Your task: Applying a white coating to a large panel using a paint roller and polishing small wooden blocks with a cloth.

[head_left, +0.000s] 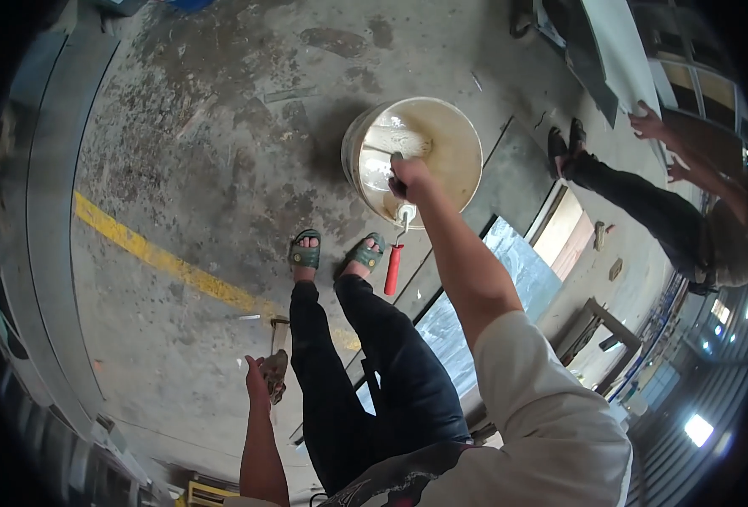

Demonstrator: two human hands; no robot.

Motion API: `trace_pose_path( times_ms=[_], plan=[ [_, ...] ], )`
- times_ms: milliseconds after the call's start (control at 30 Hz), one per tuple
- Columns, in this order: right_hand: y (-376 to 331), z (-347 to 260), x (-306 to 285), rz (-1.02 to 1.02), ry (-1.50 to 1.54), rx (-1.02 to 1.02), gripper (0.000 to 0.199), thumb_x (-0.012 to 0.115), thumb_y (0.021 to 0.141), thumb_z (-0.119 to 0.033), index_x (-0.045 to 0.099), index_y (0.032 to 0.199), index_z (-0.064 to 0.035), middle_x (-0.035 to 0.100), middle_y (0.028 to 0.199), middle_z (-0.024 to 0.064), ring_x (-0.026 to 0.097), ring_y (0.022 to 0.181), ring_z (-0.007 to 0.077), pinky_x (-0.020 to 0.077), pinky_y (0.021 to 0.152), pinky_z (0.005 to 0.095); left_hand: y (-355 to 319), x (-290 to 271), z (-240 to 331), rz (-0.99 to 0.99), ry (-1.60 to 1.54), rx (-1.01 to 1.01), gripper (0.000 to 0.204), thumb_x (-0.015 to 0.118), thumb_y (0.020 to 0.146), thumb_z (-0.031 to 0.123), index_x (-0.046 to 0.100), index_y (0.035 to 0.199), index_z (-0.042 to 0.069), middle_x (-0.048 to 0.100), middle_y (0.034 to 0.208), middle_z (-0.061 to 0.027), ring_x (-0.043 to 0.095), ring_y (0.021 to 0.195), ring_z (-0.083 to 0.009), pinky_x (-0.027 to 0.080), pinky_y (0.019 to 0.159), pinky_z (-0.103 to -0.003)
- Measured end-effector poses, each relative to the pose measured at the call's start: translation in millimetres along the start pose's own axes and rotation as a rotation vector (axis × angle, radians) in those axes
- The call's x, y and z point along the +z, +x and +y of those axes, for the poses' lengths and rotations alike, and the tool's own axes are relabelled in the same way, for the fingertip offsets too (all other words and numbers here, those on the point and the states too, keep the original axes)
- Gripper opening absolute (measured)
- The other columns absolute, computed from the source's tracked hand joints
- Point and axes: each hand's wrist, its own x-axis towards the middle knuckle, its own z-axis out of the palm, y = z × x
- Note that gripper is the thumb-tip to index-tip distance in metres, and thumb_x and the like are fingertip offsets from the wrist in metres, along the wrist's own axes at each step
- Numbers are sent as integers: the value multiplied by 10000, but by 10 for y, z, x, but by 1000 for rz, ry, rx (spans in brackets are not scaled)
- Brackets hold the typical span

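Note:
A large off-white bucket (471,173) stands on the floor before my feet, with whitish liquid (395,139) in it. My right hand (412,176) reaches over its near side, fingers closed round a dark-ended tool whose thin shaft slants toward the liquid; its kind does not show. At the near rim hangs a paint roller (393,270) with a red handle, its white roller part at the bucket. My left hand (260,384) is low at my left, bent beside a brown mottled thing (276,376). I cannot make out that thing, and the fingers are mostly hidden.
A person (669,203) at the right reaches toward a pale panel (619,55). Bluish sheets (509,253) lie beside my right leg, near a wooden frame (598,338). A yellow line (150,245) crosses the stained floor. A long grey metal structure (65,211) edges the left.

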Motion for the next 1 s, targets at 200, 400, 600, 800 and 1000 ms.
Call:
trace_pose_path(
  times_ms=[200,400,600,800,1000],
  plan=[
    [-1773,-434,-396,218,-274,-114,245,654,898,-190,621,777,20,591,660,95,571,514,182,460,447,332,-2,311,-209,-160,-67,-47,864,314,991,721,502,1385,-24,664,993,-163,583,548,-202,467,456,-315],
    [-771,-749,-345,234,-108,-103,187,644,874,-144,622,783,18,585,667,116,592,539,211,441,437,375,81,612,21,-137,-13,50,844,294,1002,708,509,1370,-20,673,960,-151,638,642,-214,516,500,-318],
    [-445,-565,-387,139,-158,-38,197,645,863,-90,549,706,-19,547,643,126,546,500,211,391,402,409,-82,497,-87,-135,-36,72,822,311,1009,691,479,1396,-15,674,984,-155,653,677,-213,519,495,-317],
    [-1970,-484,-482,174,-364,-157,268,625,887,-185,654,781,59,613,662,103,575,467,192,438,404,343,-247,312,-124,-37,39,32,845,310,995,712,514,1368,-17,671,1069,-171,653,689,-216,521,475,-305],
    [-1290,-617,-486,245,-428,-158,252,619,886,-164,659,801,70,637,689,121,612,508,207,467,432,343,-164,435,42,-52,65,100,849,307,996,714,532,1342,-28,678,1056,-162,636,660,-197,507,466,-292]
  ],
)
